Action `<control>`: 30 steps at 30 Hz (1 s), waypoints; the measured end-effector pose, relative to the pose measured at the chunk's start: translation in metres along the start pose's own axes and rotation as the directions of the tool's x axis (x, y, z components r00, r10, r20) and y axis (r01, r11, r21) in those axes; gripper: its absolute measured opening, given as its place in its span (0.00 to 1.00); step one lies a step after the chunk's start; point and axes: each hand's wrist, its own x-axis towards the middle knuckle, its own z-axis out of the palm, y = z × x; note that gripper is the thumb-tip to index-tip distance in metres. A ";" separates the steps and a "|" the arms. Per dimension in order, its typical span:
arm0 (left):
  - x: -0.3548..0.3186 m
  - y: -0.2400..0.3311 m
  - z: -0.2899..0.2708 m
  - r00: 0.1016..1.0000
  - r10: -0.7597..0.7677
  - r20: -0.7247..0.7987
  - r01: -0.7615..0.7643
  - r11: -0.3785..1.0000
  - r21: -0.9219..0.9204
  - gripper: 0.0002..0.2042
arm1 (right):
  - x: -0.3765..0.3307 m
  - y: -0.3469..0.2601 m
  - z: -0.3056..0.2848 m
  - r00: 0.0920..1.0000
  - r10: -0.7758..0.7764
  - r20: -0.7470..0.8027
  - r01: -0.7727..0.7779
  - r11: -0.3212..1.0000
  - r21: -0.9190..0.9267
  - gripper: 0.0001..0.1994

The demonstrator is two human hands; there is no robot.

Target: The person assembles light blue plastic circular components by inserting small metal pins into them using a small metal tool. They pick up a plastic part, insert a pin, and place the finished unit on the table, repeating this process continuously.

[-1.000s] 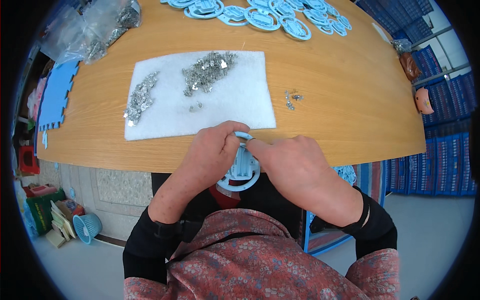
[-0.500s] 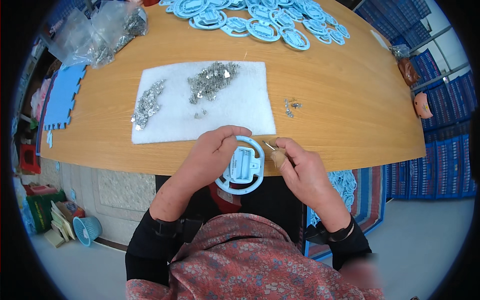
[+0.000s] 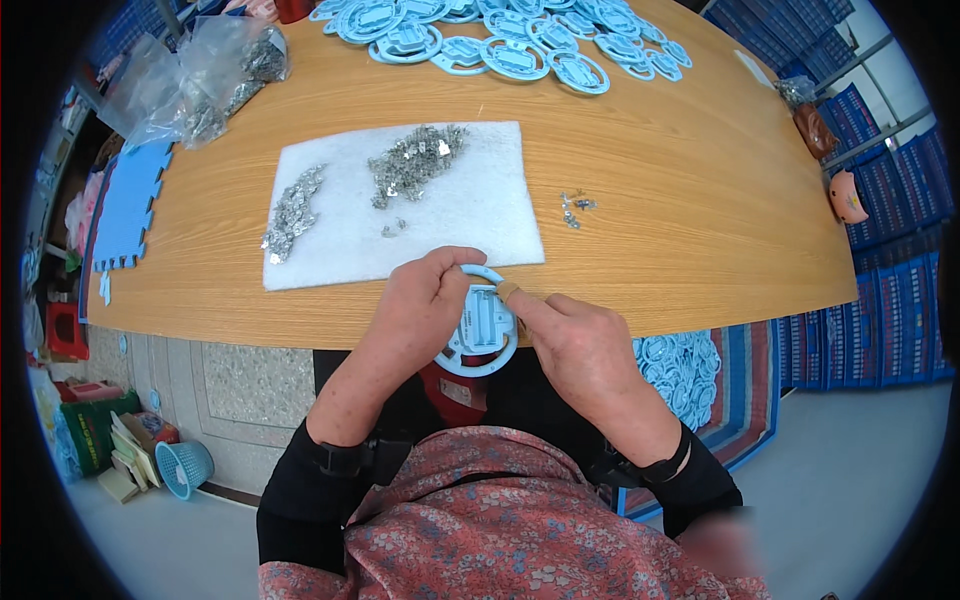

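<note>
My left hand (image 3: 412, 312) grips the left rim of a light-blue plastic wheel-shaped casing (image 3: 484, 318) at the table's front edge. A rectangular battery compartment fills the casing's middle and faces up. Closed fingers of my right hand (image 3: 585, 352) press at the compartment's upper right corner, a tan cover on one fingertip. Whatever is pinched there is hidden. Beyond my hands, a white foam sheet (image 3: 485, 215) carries a large heap of small metal pieces (image 3: 415, 165) and a smaller heap (image 3: 294, 215) at its left. A few small metal bits (image 3: 572, 210) lie right of the sheet.
Many more blue casings (image 3: 515, 58) are piled at the table's far side. Plastic bags of metal parts (image 3: 205, 90) stand at the far left, near a blue foam mat (image 3: 130, 205). Below the table's right front edge, a striped bag (image 3: 745, 390) holds more blue parts.
My right hand has moved left onto the casing; a thin metal item that showed in its fingers is now out of sight. The left hand keeps its hold.
</note>
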 end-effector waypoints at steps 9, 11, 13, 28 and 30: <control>-0.002 -0.003 0.002 0.999 0.043 -0.005 -0.042 0.998 0.038 0.15 | 0.004 -0.007 -0.003 1.000 -0.018 0.018 0.020 0.997 -0.076 0.14; -0.001 -0.001 0.001 0.998 0.061 0.002 -0.061 0.997 0.047 0.15 | 0.007 -0.010 -0.006 0.998 -0.016 0.058 0.022 0.994 -0.107 0.14; 0.000 -0.003 -0.001 0.999 0.002 0.044 -0.004 0.999 0.054 0.16 | 0.010 -0.011 -0.010 0.994 -0.013 0.113 0.029 0.990 -0.140 0.15; -0.035 0.019 -0.015 0.950 0.101 0.294 -0.057 0.987 -0.153 0.20 | -0.003 0.020 0.001 0.852 0.269 0.449 -0.506 0.207 0.837 0.12; -0.035 0.017 -0.015 0.930 0.271 0.249 -0.280 0.960 0.002 0.21 | -0.003 0.015 -0.006 0.865 0.269 0.423 -0.490 0.278 0.826 0.12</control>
